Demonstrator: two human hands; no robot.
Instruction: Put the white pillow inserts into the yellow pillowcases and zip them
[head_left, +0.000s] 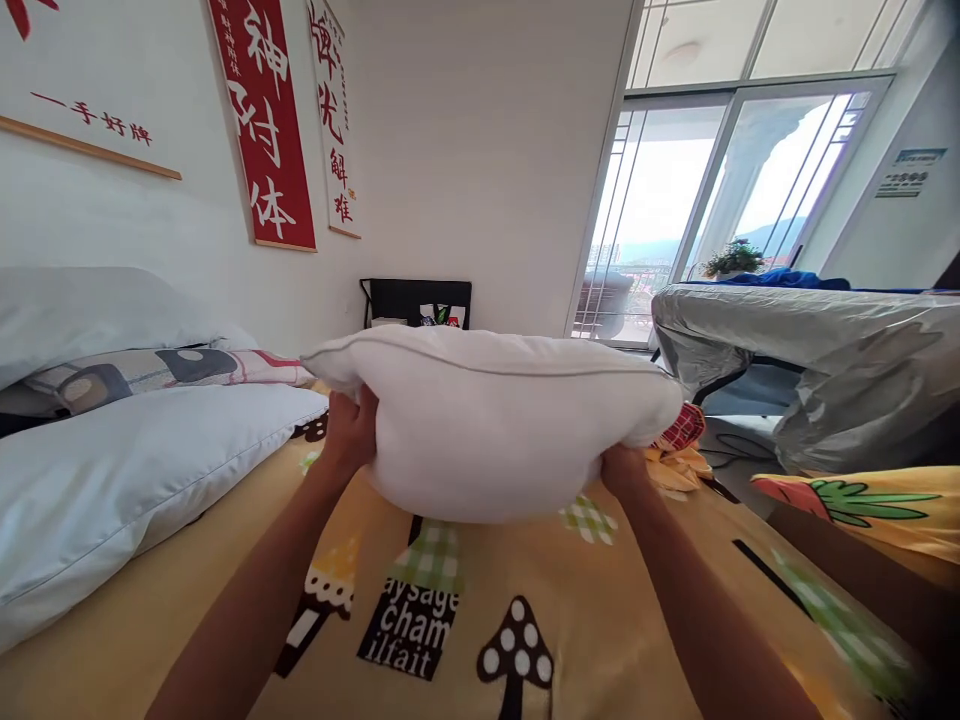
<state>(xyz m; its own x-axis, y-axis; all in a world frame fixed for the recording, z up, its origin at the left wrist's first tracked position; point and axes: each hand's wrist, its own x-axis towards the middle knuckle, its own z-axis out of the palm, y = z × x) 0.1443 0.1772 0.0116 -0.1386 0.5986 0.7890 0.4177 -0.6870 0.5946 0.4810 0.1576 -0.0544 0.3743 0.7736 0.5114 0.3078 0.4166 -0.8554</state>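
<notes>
A plump white pillow (487,430) is held up over the bed, its piped seam running along the upper side. My left hand (352,430) grips its left end, with the fingers partly hidden in the fabric. At the other end my right hand (622,470) is closed on the lower right corner, its fingers mostly behind the cloth. Beneath lies a tan bed sheet (585,620) printed with mushrooms, checks and lettering.
More white pillows (150,460) and a patterned pillow (172,375) lie along the left wall. Orange patterned fabric (870,510) is at right. Beyond stands a plastic-covered table (825,320) with a plant (733,258), near a window. A black rack (420,295) stands against the far wall.
</notes>
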